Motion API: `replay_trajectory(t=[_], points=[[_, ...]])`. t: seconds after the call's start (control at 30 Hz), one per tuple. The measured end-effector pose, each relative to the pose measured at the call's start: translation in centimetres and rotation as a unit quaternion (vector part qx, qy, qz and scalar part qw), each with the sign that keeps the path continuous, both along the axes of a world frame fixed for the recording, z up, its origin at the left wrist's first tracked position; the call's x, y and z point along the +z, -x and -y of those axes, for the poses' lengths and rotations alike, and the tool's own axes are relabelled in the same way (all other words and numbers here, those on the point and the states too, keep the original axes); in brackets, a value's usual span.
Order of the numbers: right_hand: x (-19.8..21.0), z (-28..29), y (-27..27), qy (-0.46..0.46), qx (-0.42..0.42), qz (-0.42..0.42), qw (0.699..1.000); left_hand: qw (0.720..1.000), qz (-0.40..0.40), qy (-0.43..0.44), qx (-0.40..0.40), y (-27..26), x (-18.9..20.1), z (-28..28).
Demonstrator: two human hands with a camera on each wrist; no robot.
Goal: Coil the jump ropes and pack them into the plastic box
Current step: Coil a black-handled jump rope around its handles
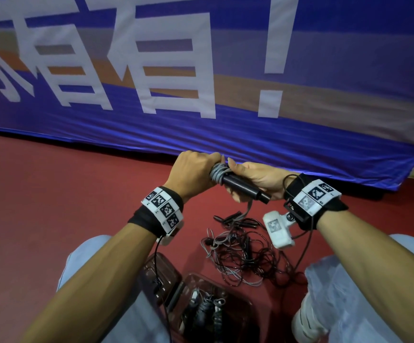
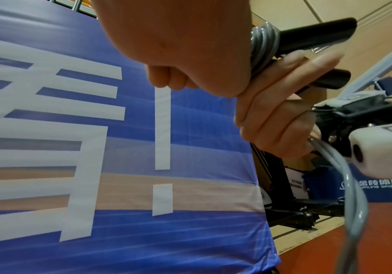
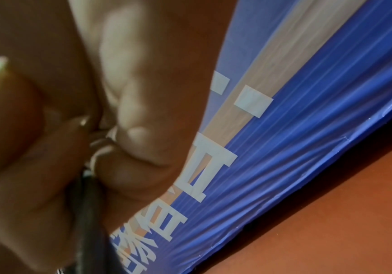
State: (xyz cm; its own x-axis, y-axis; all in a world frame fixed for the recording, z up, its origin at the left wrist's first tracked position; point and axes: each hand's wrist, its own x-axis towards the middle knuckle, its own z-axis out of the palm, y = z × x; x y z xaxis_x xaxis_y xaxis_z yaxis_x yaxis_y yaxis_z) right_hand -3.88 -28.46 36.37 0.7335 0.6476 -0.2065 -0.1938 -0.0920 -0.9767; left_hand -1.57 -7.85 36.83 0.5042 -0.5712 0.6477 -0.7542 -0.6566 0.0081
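Both hands' grip closed: left hand (image 1: 193, 172) on grey rope (image 1: 217, 175), right hand (image 1: 258, 180) on black handles (image 1: 244, 185).

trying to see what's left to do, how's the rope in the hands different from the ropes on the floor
The held rope is wound in tight grey turns round its black handles, gripped by the left hand and right hand; the floor ropes lie in a loose tangle, untouched. The held rope is up off the red floor, with only a short tail hanging; the floor ropes sprawl wide beside the box. Both kinds have thin cords and dark handles.
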Motion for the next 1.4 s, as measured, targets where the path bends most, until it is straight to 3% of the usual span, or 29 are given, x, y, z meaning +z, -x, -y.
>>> replay_trajectory(t=[0.17,0.33,0.53,0.67,0.77,0.97,1.13,1.3,1.4], points=[[-0.5,-1.4,0.6,-0.091,-0.047,-0.039,0.994,0.995,-0.045,0.062,0.057,0.4,0.1,0.3],[-0.9,-2.8,0.3,-0.129,-0.063,-0.048,0.988,0.973,-0.144,0.084,0.159,0.3,0.2,0.9],[-2.3,-4.7,-0.5,-0.062,-0.174,-0.078,0.980,0.945,-0.208,0.042,0.249,0.3,0.0,1.8],[-3.1,-5.5,-0.3,0.001,-0.244,-0.046,0.969,0.930,-0.230,0.020,0.287,-0.1,-1.0,2.3],[-3.2,-5.6,0.0,0.090,-0.287,0.030,0.953,0.922,-0.243,0.019,0.299,-0.3,-1.5,2.8],[-3.9,-5.1,0.4,0.303,-0.248,0.241,0.888,0.910,-0.248,-0.017,0.331,-0.7,-2.4,3.4],[-4.0,-3.3,0.6,0.443,-0.187,0.392,0.784,0.902,-0.248,-0.119,0.333,-0.4,-3.7,3.6],[-3.4,-1.8,0.1,0.493,-0.150,0.484,0.708,0.898,-0.258,-0.190,0.302,-1.1,-3.7,3.0],[-3.5,-1.8,-0.1,0.513,-0.141,0.509,0.677,0.891,-0.263,-0.227,0.293,-1.3,-3.3,2.6]])
